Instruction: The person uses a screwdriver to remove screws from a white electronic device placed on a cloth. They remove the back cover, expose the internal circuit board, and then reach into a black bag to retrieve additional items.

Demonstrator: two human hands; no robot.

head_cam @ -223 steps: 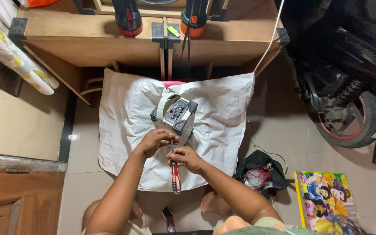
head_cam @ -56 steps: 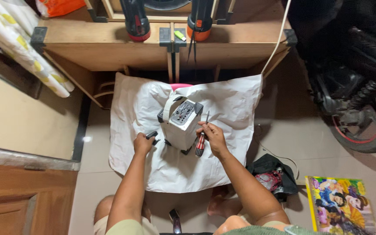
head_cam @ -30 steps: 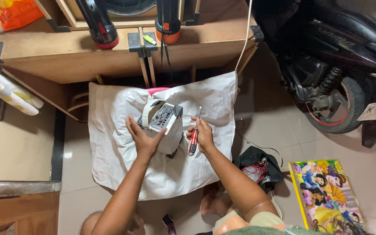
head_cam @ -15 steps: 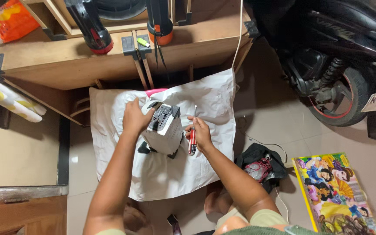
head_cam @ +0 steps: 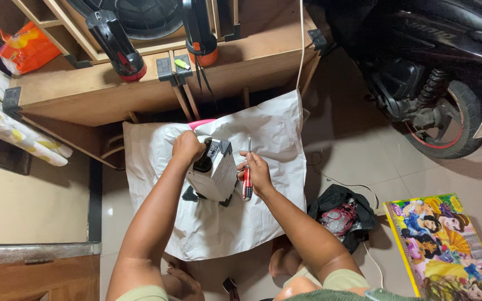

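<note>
A white box-shaped device (head_cam: 214, 175) with black corner brackets stands tipped on a white sheet (head_cam: 269, 139) spread on the floor. My left hand (head_cam: 187, 148) is closed over the device's top left edge. My right hand (head_cam: 256, 174) presses against the device's right side and grips a red-handled screwdriver (head_cam: 247, 178), whose metal shaft points away from me.
A wooden shelf unit (head_cam: 140, 83) with two torches on it stands behind the sheet. A motorbike's rear wheel (head_cam: 447, 117) is at the right. A black bag (head_cam: 341, 214) and a colourful picture book (head_cam: 447, 245) lie at lower right. A white cable crosses the floor.
My left hand moved from the floor beside the device up onto its top left edge. The device now stands more on end. My right hand has kept the screwdriver.
</note>
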